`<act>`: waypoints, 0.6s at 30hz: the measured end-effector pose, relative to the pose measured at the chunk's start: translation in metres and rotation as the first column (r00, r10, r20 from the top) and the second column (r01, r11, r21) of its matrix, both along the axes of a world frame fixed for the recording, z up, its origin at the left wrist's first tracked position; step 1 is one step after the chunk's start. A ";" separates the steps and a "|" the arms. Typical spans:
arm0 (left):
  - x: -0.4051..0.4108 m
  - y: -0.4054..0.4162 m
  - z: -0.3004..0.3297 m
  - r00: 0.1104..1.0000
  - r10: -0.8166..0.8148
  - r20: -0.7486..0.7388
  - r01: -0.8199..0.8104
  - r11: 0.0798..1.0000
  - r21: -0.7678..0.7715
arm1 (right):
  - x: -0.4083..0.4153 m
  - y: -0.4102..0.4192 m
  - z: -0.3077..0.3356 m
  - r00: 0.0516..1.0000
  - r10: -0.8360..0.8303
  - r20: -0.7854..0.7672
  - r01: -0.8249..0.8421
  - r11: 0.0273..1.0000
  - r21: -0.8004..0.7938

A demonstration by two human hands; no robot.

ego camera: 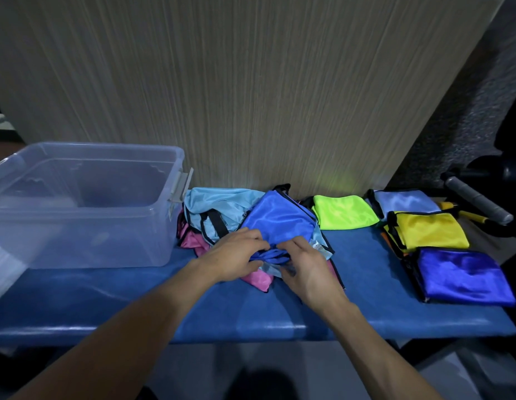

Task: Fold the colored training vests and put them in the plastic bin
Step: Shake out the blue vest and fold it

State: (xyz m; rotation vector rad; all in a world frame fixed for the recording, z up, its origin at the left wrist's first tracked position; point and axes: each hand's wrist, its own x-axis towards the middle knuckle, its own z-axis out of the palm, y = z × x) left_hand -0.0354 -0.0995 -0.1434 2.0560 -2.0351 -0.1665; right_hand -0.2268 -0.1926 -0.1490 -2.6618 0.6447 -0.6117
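A loose pile of vests lies in the middle of the blue padded bench point(251, 313): a royal blue vest point(280, 217) on top, a light blue one point(210, 203) behind it, a pink one point(258, 280) beneath. My left hand point(233, 255) and my right hand point(306, 267) both grip the bunched near edge of the royal blue vest. Folded vests lie to the right: neon green point(343, 212), pale blue point(404, 201), yellow point(430, 229) and dark blue point(462, 277). The clear plastic bin point(112, 249) stands open on the left with no vests inside.
A wood-grain panel point(251, 82) rises right behind the bench. A grey-handled tool point(476, 202) and a yellow-handled one point(470, 216) lie past the bench's right end. A translucent lid edge point(2, 267) shows at the far left.
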 end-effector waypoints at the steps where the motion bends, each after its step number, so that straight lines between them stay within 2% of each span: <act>1: 0.000 0.000 0.000 1.000 0.001 -0.007 -0.001 1.000 -0.013 | 0.001 0.000 -0.003 1.000 0.000 -0.029 -0.002 0.998 -0.057; 5: 0.002 0.004 0.002 0.999 -0.002 -0.054 0.000 0.999 -0.038 | 0.003 -0.005 -0.009 0.997 -0.074 0.008 0.073 0.952 -0.298; 8: 0.005 0.007 0.003 0.999 -0.007 -0.042 0.003 0.996 -0.092 | 0.002 -0.011 0.000 0.998 -0.026 0.048 0.040 0.950 -0.311; 11: 0.014 0.010 0.006 0.995 0.073 -0.074 -0.087 0.974 -0.210 | -0.001 -0.011 0.020 0.982 -0.008 0.190 0.038 0.987 -0.156; 15: 0.010 0.023 0.037 0.931 0.109 -0.348 -0.237 0.906 -0.351 | -0.013 -0.004 0.060 0.902 -0.078 0.425 0.005 0.985 0.170; 18: -0.009 0.038 0.079 0.870 0.067 -0.489 -0.311 0.844 -0.438 | -0.021 0.004 0.086 0.781 -0.157 0.605 -0.036 0.955 0.295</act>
